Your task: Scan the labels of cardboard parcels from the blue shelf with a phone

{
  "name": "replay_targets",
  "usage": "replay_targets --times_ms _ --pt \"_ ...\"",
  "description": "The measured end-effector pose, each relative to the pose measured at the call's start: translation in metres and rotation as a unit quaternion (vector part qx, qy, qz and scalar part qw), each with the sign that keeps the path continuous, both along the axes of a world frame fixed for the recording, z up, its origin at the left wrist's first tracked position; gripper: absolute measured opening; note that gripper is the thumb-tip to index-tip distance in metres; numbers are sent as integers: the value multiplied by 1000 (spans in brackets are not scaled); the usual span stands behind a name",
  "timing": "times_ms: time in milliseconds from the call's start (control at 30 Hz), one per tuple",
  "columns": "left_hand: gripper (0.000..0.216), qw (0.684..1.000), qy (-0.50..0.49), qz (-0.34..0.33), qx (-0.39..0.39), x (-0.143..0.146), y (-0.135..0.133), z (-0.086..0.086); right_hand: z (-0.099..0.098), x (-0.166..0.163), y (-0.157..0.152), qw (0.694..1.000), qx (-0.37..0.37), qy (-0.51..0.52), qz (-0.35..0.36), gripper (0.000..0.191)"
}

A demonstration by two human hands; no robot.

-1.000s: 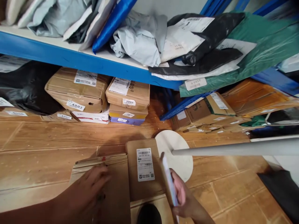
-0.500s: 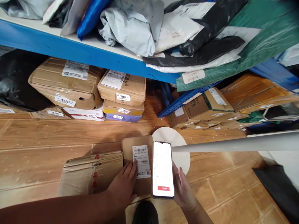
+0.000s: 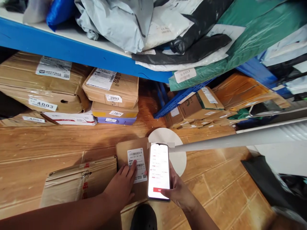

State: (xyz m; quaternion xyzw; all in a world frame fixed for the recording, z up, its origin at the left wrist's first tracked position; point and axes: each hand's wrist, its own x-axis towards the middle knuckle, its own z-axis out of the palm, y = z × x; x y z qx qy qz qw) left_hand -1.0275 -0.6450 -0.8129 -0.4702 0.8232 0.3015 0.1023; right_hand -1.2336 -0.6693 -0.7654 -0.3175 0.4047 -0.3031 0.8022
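Observation:
My right hand (image 3: 178, 190) holds a smartphone (image 3: 158, 171) upright, its lit screen facing me with a red button near the bottom. My left hand (image 3: 121, 187) rests flat on a small brown cardboard parcel (image 3: 124, 151), fingertips on its white barcode label (image 3: 136, 159). The phone hovers just right of that label. A larger flat brown box (image 3: 72, 185) with red print lies on the floor to the left of the parcel.
A white round base (image 3: 176, 143) with a grey pole (image 3: 240, 137) stands behind the phone. Stacked numbered boxes (image 3: 110, 91) sit under a blue shelf (image 3: 72, 52) piled with mailer bags (image 3: 124, 22). More boxes (image 3: 199, 107) lie right. My dark shoe (image 3: 144, 218) shows below.
My left hand moved from the large flat box onto the small parcel's label. The phone turned from edge-on to screen-up and now shows a list. The view drifted right.

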Motion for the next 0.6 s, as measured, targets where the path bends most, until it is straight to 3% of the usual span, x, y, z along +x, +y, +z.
replay_targets --times_ms 300,600 --pt "75 1000 -7 -5 3 1 2 -2 1 -1 -1 1000 -18 4 13 105" --pt "74 1000 -16 -1 20 0 0 1 0 -1 0 1000 5 17 0 114"
